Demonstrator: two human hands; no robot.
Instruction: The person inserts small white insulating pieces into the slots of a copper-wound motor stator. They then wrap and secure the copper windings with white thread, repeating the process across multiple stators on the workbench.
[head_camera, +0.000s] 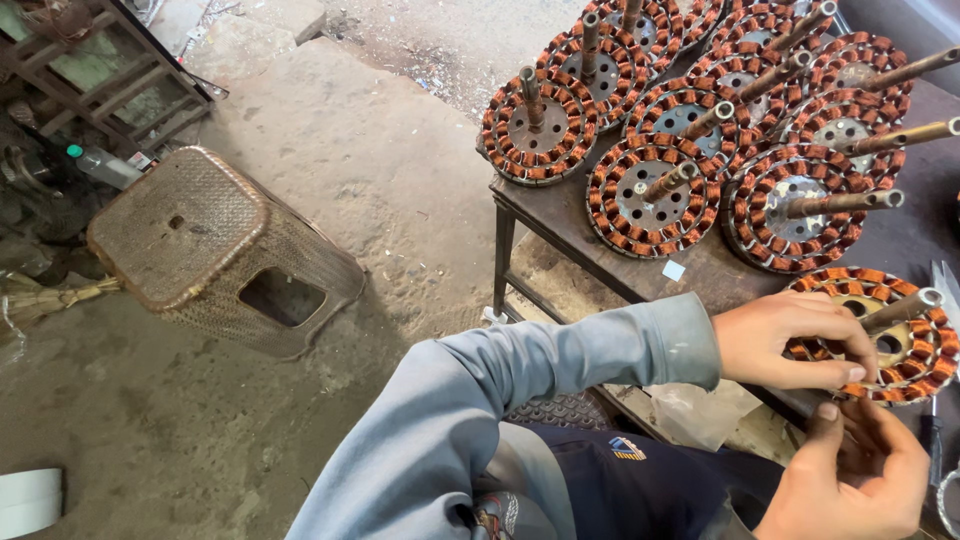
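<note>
Standing off to the side here, and the person is bent over a round copper-wound stator with a steel shaft sticking up out of its middle (890, 335), which sits at the near edge of the dark, worn metal counter (560, 215). The left hand (790, 340) lies across the near side of the winding ring, fingers curled down onto the coils, probably to keep the thing from turning. Its grip isn't wrapped around anything, more of a press with the fingertips pinching at the rim. The right hand (850, 480) comes up from below, thumb pointing at the same spot on the rim. Honestly can't tell whether that grip holds a wire end or is empty, because the fingers are folded away from view.

Behind it, a bunch of similar copper-wound stators (655, 190) are packed shoulder to shoulder, shafts all leaning up, which looks like a way to fit many on a small top. Some of them run off the top and right edges, so no count from me.

Down on the dusty concrete floor (350, 180) there's a woven brown plastic stool tipped on its side (220, 250). Something dark-handled pokes in at the right edge, cut off, can't say what it is.
</note>
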